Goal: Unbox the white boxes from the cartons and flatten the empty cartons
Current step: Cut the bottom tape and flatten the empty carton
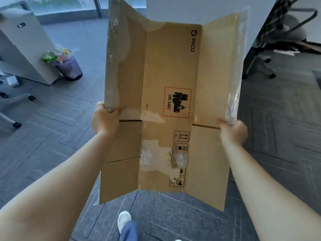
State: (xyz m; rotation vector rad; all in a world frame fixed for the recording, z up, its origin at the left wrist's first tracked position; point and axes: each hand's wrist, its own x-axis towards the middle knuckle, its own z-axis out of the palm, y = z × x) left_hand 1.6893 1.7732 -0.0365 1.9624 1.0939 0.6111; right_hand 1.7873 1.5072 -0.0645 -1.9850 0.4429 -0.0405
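You hold a carton (172,108) of matt brown corrugated cardboard, its outer paper torn away in pale, rough patches near the lower middle; glossy clear tape (233,105) clings crinkled along the edge your right hand (231,131) grips, and duller tape film shows beside your left hand (105,119); the floor (57,133) under you is grey carpet tile, matt and finely ribbed; the bin (69,67) wears a shiny thin plastic liner; your shoe (124,220) looks smooth white.

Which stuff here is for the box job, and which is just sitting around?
For the job: flattened carton, left hand, right hand, both gripping its side edges.

Just around: bin, office chair, cabinet.
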